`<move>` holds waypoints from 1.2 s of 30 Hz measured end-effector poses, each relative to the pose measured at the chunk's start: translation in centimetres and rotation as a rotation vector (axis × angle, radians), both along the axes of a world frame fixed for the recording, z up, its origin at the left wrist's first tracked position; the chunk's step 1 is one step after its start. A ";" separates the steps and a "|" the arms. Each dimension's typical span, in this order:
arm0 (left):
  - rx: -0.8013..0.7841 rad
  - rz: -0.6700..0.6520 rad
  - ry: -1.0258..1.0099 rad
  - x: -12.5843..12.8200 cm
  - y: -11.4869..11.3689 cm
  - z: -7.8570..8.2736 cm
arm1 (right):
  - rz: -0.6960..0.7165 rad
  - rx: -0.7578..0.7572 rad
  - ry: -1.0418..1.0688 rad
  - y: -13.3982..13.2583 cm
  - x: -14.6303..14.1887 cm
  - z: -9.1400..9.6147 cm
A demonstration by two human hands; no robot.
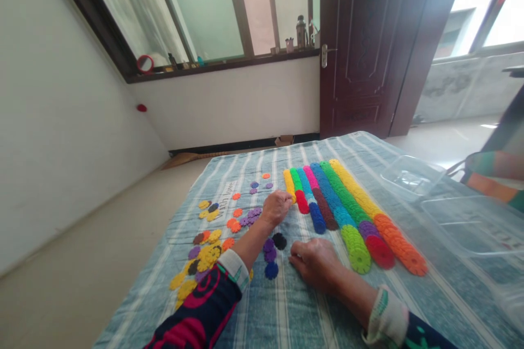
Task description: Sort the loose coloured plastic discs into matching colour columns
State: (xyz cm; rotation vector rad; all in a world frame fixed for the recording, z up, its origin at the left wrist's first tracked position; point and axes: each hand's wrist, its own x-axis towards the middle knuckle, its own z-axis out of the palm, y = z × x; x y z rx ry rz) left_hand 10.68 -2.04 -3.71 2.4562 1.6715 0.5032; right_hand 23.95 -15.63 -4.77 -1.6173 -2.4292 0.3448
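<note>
My left hand (278,207) is closed in a pinch at the near end of a short column of yellow notched plastic discs (289,180), its fingertips on a yellow disc. My right hand (317,264) rests low over the cloth with its fingers curled; what they hold, if anything, is hidden. Beside it lie a black disc (279,241) and a few purple and blue discs (270,253). Right of my left hand, overlapping discs form several long coloured rows, among them a red section (302,203), a dark blue one (316,218) and a lime green one (356,251).
Loose yellow discs (208,255), orange discs (234,224) and purple discs (250,218) are scattered on the left of the striped tablecloth (303,305). Two clear plastic containers (409,174) stand on the right. A dark door (364,38) is beyond the table.
</note>
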 end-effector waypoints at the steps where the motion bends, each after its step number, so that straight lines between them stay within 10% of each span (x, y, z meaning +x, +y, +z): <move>1: 0.003 0.016 0.014 0.1 0.1 0.0 | 0.003 0.002 0.004 0.0 0.0 -0.1; 36: 0.087 0.084 0.124 1.3 0.1 -1.1 | 0.016 0.022 0.012 0.0 0.1 -0.2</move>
